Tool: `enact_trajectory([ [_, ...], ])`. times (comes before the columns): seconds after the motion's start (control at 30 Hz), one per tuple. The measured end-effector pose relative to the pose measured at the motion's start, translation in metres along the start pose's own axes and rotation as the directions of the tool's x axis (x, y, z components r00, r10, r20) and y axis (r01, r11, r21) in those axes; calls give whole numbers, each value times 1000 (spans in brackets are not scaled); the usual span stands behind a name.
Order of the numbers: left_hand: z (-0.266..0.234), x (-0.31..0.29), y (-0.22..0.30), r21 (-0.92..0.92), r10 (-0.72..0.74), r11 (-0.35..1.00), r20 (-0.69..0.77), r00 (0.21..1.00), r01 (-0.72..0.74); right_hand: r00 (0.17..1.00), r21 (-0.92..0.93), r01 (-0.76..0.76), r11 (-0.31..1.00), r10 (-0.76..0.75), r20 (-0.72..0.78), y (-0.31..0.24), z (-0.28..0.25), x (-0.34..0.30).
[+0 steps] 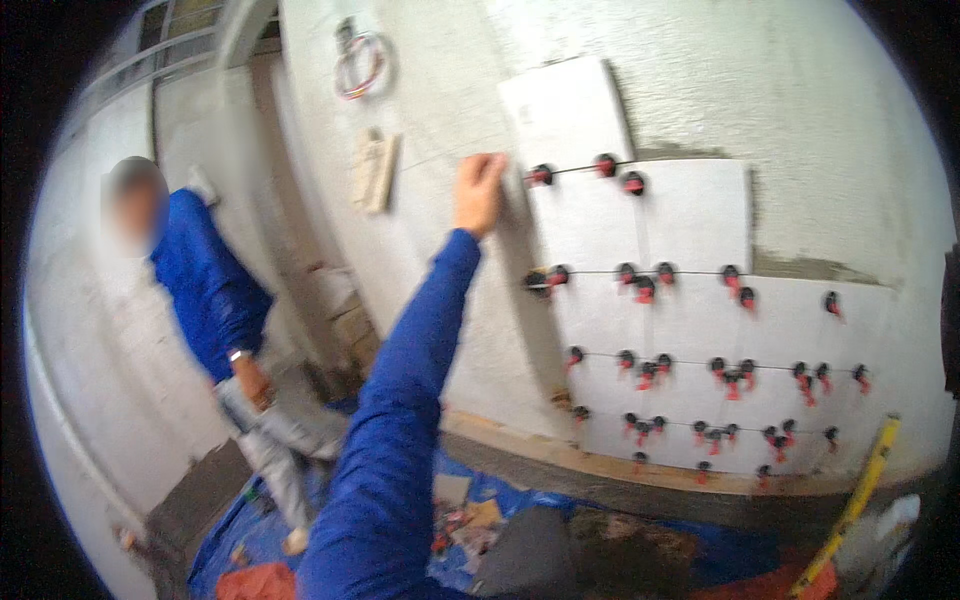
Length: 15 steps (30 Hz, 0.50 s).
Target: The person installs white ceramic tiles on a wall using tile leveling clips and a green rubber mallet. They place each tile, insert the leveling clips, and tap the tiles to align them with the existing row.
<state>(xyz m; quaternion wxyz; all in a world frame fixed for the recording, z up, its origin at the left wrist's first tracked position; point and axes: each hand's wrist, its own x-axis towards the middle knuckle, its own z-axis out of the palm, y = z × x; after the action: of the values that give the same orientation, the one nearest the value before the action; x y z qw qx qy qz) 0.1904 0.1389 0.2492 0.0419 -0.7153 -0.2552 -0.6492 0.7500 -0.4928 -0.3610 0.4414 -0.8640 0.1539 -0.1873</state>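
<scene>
Blue sleeve (405,400) ends in curled left grip (480,190), contents unclear, yellow level (847,505) illegibly blurred.

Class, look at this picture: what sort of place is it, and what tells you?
Probably a building site: large white rectangular tiles partly cover a rough pale wall, round black-and-red clips dot their joints, and a crumpled blue plastic sheet covers the ground.

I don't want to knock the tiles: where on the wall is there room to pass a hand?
Bare wall lies right of the top tile, and between it and the coil, above the left hand. Clips crowd the joints below.
</scene>
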Motion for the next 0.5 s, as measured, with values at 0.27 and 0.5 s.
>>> enact_trajectory([
  [0.27, 2, 19, 20, 14, 6, 1000, 0, 1000, -6, 956, 402, -32, 915, 145, -254, -62, -87, -68],
  [0.5, -1, 18, 18, 24, 64, 998, 58, 996, -65, 999, 908, 26, 418, 5, -31, -229, -146, -187],
])
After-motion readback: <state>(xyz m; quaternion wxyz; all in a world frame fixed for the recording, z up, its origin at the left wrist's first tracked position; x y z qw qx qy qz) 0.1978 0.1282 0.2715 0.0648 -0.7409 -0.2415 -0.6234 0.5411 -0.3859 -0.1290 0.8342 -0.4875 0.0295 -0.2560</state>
